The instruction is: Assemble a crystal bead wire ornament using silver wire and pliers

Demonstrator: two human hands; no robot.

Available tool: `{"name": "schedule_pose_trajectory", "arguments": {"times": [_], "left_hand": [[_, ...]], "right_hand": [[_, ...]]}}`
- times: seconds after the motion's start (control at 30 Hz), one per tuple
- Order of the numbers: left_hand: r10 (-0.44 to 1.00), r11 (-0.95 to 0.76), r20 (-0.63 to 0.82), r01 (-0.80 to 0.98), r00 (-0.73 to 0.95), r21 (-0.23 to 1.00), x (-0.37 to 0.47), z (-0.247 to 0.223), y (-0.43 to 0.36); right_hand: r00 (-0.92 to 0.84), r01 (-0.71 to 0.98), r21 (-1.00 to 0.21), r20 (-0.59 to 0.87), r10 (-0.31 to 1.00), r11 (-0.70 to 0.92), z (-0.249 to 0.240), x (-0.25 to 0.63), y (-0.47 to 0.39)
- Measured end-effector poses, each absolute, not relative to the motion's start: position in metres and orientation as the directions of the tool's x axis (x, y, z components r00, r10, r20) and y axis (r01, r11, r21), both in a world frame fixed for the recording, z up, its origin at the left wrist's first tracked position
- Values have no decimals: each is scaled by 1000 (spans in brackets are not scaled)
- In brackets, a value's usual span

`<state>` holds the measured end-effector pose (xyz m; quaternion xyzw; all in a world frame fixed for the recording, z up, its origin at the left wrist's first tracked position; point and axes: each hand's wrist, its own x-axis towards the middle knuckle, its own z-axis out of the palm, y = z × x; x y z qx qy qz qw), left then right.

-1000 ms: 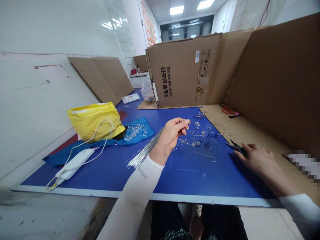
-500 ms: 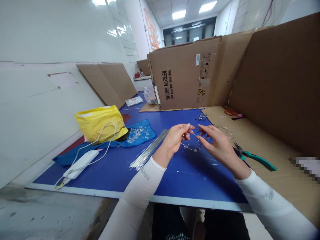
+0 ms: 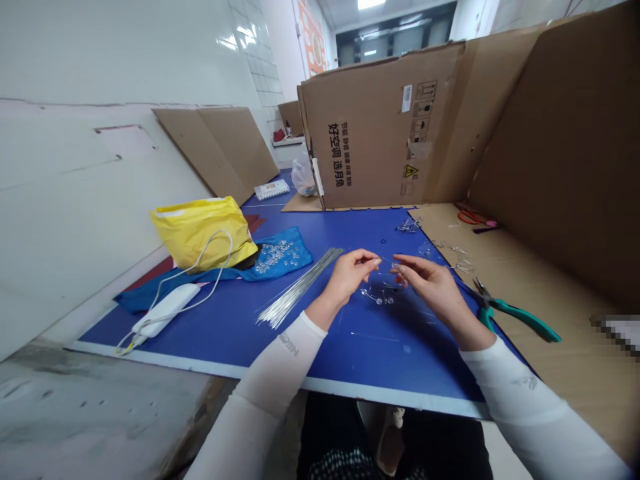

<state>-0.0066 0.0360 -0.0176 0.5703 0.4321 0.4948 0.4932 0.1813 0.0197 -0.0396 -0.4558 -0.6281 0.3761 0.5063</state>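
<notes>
Above the blue tabletop, my left hand point(image 3: 350, 277) pinches something thin, apparently a wire, between thumb and fingertips. Facing it, my right hand point(image 3: 427, 280) is closed at the fingertips around a small clear bead point(image 3: 395, 266); a fine wire seems to run between the hands, too thin to trace fully. Just under them lie wire pieces with clear beads point(image 3: 379, 301). To the left of my left hand rests a bundle of straight metal wires point(image 3: 300, 290). Pliers with green handles point(image 3: 520, 317) lie to the right of my right hand.
Loose clear beads point(image 3: 280, 257) lie on a blue bag beside a yellow bag point(image 3: 205, 233). A white power strip point(image 3: 165, 310) with a cable is at the left. Cardboard point(image 3: 380, 140) stands behind; red-handled scissors point(image 3: 475, 218) and bent wire pieces point(image 3: 410, 225) lie at the right.
The view has tilted down slightly. My hands have moved a little apart at the fingertips, and more beaded wire pieces show on the table beneath them.
</notes>
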Motion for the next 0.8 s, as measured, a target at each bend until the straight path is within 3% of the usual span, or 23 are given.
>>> {"name": "schedule_pose_trajectory", "arguments": {"times": [0.17, 0.23, 0.4, 0.6, 0.7, 0.8], "left_hand": [[970, -11, 50, -161, 239, 987, -11, -20, 34], [955, 58, 5, -201, 295, 978, -12, -20, 34], [932, 129, -48, -205, 360, 970, -12, -19, 34], [931, 106, -41, -160, 364, 981, -13, -22, 35], [966, -8, 27, -76, 256, 997, -14, -16, 35], [965, -260, 259, 18, 41, 965, -19, 10, 15]], "right_hand": [[-221, 467, -720, 467, 856, 513, -44, 185, 16], [-216, 467, -720, 469, 856, 513, -44, 185, 15], [-168, 279, -895, 313, 935, 349, -43, 183, 16], [-213, 62, -991, 105, 971, 121, -49, 182, 20], [-205, -63, -997, 58, 977, 46, -48, 182, 21], [-190, -167, -986, 35, 981, 3, -45, 185, 22]]}}
